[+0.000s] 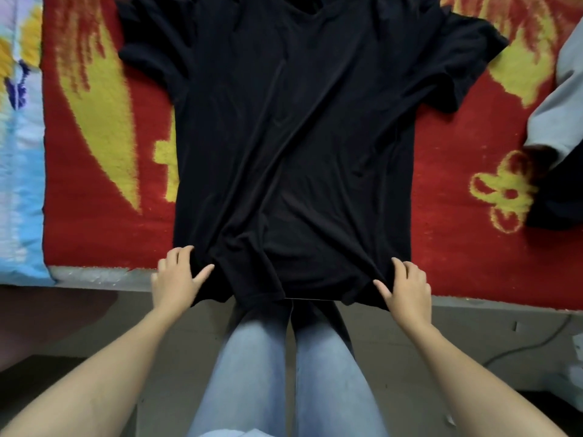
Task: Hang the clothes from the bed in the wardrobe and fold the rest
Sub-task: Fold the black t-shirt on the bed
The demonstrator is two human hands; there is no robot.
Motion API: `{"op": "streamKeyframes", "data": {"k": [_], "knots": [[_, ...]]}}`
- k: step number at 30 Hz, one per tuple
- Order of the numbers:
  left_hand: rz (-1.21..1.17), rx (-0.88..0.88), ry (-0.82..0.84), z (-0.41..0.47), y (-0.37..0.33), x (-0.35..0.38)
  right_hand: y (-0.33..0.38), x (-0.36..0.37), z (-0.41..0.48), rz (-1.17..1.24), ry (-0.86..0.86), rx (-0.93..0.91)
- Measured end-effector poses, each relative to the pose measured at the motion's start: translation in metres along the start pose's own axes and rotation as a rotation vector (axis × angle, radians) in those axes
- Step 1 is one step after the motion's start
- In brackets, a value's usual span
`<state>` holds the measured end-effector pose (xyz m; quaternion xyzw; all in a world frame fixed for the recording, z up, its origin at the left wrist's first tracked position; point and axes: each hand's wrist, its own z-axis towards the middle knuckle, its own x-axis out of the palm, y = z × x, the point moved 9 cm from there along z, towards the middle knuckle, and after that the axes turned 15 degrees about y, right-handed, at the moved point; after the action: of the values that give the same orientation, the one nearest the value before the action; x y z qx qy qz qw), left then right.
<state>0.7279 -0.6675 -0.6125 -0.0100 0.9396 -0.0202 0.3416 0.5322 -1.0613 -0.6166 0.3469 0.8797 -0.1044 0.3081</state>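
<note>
A black T-shirt [293,137] lies spread flat on the bed's red and yellow blanket [104,159], collar at the far side, hem hanging over the near edge. My left hand [176,275] grips the hem at its left corner, thumb on top of the cloth. My right hand [407,288] grips the hem at its right corner the same way. The fabric bunches in folds between both hands.
A grey garment [558,108] and a dark piece of clothing [549,203] lie at the bed's right edge. A light blue patterned cloth [19,171] lies along the left. My legs in blue jeans [284,367] stand against the bed edge on a grey floor.
</note>
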Motion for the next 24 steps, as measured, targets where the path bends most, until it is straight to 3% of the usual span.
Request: {"op": "streamKeyframes", "data": {"k": [3, 6, 11, 16, 20, 24], "knots": [[-0.236, -0.102, -0.027, -0.010, 0.001, 0.019, -0.007, 0.016, -0.005, 0.056, 0.015, 0.094], [-0.308, -0.158, 0.008, -0.015, 0.006, 0.040, -0.002, 0.021, -0.007, 0.038, 0.001, 0.123], [-0.399, -0.031, -0.093, -0.014, 0.013, 0.040, -0.006, 0.016, -0.002, 0.123, -0.114, 0.167], [-0.425, 0.080, -0.203, 0.000, 0.030, 0.021, -0.020, 0.013, -0.003, 0.205, -0.174, 0.083], [-0.351, 0.017, -0.236, 0.002, 0.055, 0.010, -0.042, 0.015, -0.012, 0.488, -0.221, 0.126], [-0.519, -0.020, -0.125, 0.008, 0.072, 0.024, -0.045, 0.038, -0.006, 0.826, -0.117, 0.186]]}}
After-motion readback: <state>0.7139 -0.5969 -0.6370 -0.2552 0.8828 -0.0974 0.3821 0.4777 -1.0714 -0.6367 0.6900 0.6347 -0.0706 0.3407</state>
